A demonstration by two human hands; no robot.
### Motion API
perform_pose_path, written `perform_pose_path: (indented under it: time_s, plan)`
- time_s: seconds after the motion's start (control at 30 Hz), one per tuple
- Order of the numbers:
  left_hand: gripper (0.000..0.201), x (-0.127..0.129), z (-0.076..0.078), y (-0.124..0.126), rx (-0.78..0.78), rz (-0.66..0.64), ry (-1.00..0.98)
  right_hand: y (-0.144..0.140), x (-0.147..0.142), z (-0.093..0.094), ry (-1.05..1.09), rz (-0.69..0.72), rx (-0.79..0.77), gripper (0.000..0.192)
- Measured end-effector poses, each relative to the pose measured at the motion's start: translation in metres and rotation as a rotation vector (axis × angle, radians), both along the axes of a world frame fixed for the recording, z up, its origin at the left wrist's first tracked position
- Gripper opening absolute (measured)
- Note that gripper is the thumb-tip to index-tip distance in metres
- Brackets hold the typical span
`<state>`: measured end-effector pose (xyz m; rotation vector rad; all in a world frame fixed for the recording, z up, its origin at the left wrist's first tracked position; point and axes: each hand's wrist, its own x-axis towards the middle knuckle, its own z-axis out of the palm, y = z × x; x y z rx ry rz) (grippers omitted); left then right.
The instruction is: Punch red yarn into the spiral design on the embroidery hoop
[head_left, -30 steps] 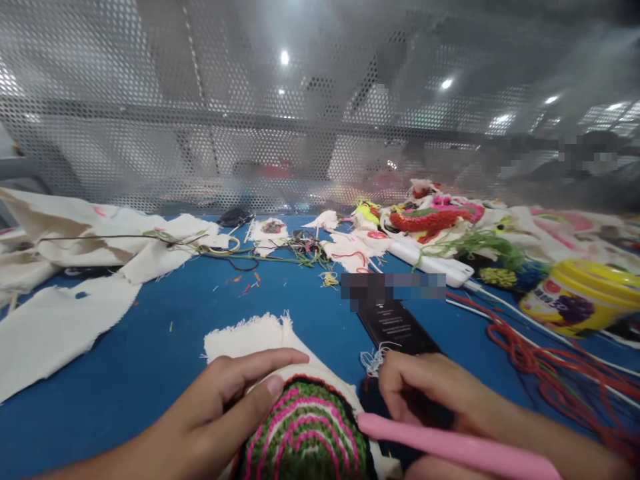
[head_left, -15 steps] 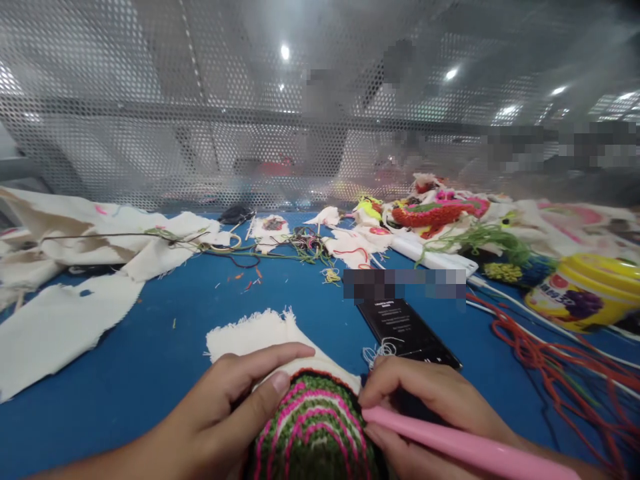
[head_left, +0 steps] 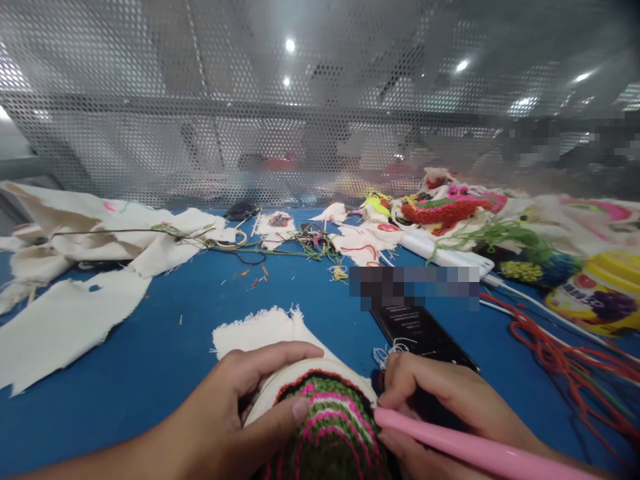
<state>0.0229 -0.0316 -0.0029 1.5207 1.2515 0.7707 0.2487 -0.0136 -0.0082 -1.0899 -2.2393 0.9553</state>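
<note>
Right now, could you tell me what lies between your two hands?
In the head view, the embroidered cloth lies between the left hand and the right hand, which grips a pink tool.

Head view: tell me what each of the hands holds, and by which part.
Left hand grips the cream cloth with green-and-pink yarn tufting at its left edge. Right hand holds the pink plastic tool near its front tip.

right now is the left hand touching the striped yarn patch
Touching: the head view shows the left hand with its thumb pressed on the striped yarn patch.
</note>
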Motion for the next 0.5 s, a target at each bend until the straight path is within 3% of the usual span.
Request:
perform_pose_path:
  time_s: [0.27, 0.5]
  plan:
    - [0.034, -0.0006, 0.0008, 0.001, 0.034, 0.023, 0.125, -0.0013, 0.0023, -0.0003, 0.053, -0.003, 0.018, 0.019]
    - [0.042, 0.0032, -0.0004, -0.0009, -0.035, 0.026, 0.036, -0.002, 0.0046, 0.0002, 0.087, -0.005, -0.005, 0.02]
